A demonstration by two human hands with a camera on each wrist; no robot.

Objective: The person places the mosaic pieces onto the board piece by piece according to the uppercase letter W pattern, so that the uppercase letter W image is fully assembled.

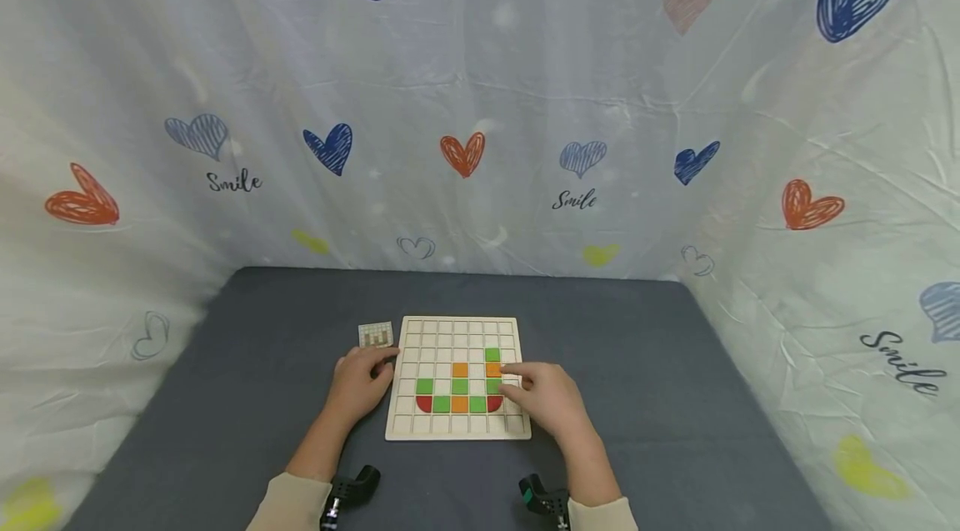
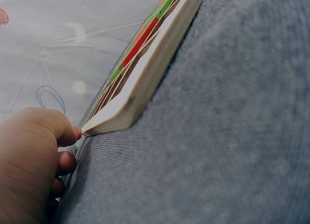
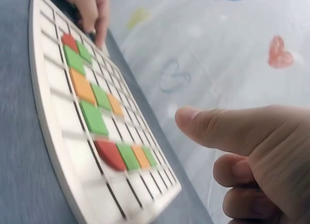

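Note:
A square wooden grid board (image 1: 458,428) lies between the hands, with green tiles (image 1: 460,387), orange tiles (image 1: 460,370) and red rounded-corner tiles (image 1: 424,403) set in its cells. The left hand (image 1: 360,381) rests by the board's left side, its index fingertip at the edge. In the left wrist view, a fingertip of the left hand (image 2: 36,156) appears to touch the frame. Over the right side, the right hand (image 1: 551,402) has index finger and thumb apart beside the right column of tiles. Nothing shows in the right hand (image 3: 261,161) in its wrist view.
A small card with a printed grid (image 1: 376,335) lies just left of the board, beyond the left hand. Dark grey cloth covers the table (image 1: 637,364). A white curtain with printed hearts (image 1: 510,97) surrounds the table's back and sides.

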